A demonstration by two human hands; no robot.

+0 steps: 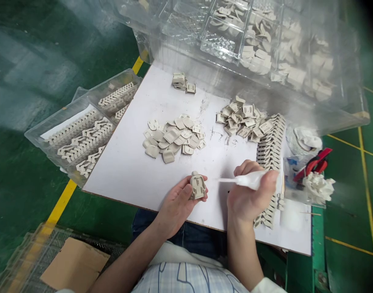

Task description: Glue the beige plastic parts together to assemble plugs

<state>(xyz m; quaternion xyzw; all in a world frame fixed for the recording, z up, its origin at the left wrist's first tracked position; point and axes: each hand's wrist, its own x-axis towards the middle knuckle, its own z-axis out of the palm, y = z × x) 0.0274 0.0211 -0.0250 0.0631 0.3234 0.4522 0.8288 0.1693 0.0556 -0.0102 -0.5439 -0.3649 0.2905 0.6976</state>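
My left hand (180,199) grips a small beige plastic part (198,186) with raised edges and slots, its hollow side facing up, above the near edge of the white table board (125,171). To its right, my right hand (247,195) is wrapped round a white squeeze bottle (253,179). The bottle's thin nozzle points left toward the part, with a gap between them. Beyond my left hand lies a heap of rounded beige covers (174,138). A second heap of slotted beige pieces (244,118) sits farther right.
A long row of stacked beige parts (270,142) runs beside my right hand. Red-handled pliers (314,165) and crumpled white tissue (319,187) fill a clear box at right. Clear compartment trays stand at the back (225,32) and left (61,118). Several pieces (182,82) lie near the back.
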